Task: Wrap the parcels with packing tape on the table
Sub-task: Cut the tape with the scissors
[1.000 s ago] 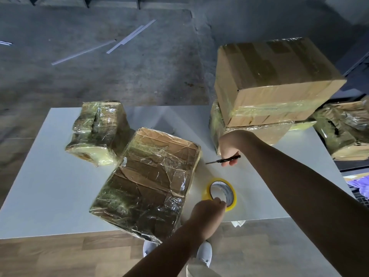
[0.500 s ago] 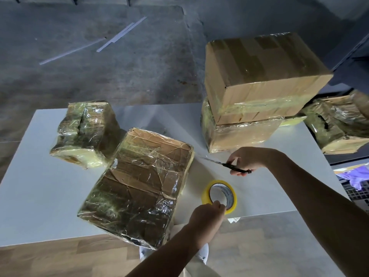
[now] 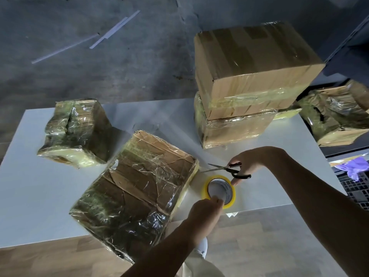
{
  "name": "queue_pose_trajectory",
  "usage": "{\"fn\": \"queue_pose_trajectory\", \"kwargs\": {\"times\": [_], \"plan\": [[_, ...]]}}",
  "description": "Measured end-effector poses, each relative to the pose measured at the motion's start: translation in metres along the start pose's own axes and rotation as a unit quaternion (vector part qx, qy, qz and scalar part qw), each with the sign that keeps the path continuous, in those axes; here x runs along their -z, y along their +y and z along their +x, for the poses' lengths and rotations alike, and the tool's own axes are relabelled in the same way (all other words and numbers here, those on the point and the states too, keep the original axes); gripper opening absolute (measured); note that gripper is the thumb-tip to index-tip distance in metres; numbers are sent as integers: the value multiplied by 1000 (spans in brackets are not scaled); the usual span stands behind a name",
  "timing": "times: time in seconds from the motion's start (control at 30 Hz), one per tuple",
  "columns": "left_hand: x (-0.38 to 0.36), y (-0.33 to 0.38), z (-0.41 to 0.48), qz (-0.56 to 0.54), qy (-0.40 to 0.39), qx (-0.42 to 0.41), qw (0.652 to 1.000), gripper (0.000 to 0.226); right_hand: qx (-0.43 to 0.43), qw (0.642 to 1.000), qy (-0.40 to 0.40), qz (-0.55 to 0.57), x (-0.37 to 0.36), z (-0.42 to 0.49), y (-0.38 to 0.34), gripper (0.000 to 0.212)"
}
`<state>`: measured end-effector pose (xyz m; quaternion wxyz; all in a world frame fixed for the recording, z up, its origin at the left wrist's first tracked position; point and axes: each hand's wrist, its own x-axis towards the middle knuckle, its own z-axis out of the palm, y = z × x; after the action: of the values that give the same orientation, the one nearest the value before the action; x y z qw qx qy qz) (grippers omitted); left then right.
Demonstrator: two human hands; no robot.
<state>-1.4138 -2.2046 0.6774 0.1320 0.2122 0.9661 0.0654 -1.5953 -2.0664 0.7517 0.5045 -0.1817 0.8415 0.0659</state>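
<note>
Parcel (image 3: 137, 188) in front looks wrapped; I judge tape cut pending. L hand (image 3: 205, 214) pinches tape roll (image 3: 232, 196), R hand (image 3: 251, 162) grips scissors (image 3: 221, 167).

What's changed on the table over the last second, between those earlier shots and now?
The right hand brought the scissors away from the stacked boxes and close to the tape roll; their tips now point at the large wrapped parcel. The left hand kept gripping the tape roll. Everything else stayed put.
</note>
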Motion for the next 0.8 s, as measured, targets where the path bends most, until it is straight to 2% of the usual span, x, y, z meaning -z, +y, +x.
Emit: {"fn": "queue_pose_trajectory", "kwargs": {"times": [0.1,0.2,0.37,0.43,0.5,0.57,0.63,0.67,0.73,0.8], "plan": [[2,-6,0,-24,-12,-1,1000,42,3,1000,17,10,0,-3,-2,86],[0,-21,2,-68,-61,-14,996,32,-6,999,42,11,4,-5,-5,91],[-4,-32,22,-68,-58,-9,996,35,-25,996,85,-10,9,-6,-9,96],[-3,-31,25,-54,-23,-23,998,45,-28,995,96,-3,9,-7,-9,96],[4,-24,22,13,36,-57,998,56,-29,995,99,0,8,-7,-9,95],[13,-23,16,-25,114,-85,990,43,-33,994,103,-4,7,-8,-10,94],[23,-35,15,-71,178,-25,981,36,-36,994,105,-16,5,-11,-12,92],[27,-44,16,-61,179,29,982,44,-38,994,105,-23,4,-13,-14,91],[35,-60,18,3,120,99,988,66,-39,993,103,-35,1,-15,-18,87],[34,-65,22,-2,102,117,988,70,-48,992,107,-49,-3,-19,-21,83]]}}
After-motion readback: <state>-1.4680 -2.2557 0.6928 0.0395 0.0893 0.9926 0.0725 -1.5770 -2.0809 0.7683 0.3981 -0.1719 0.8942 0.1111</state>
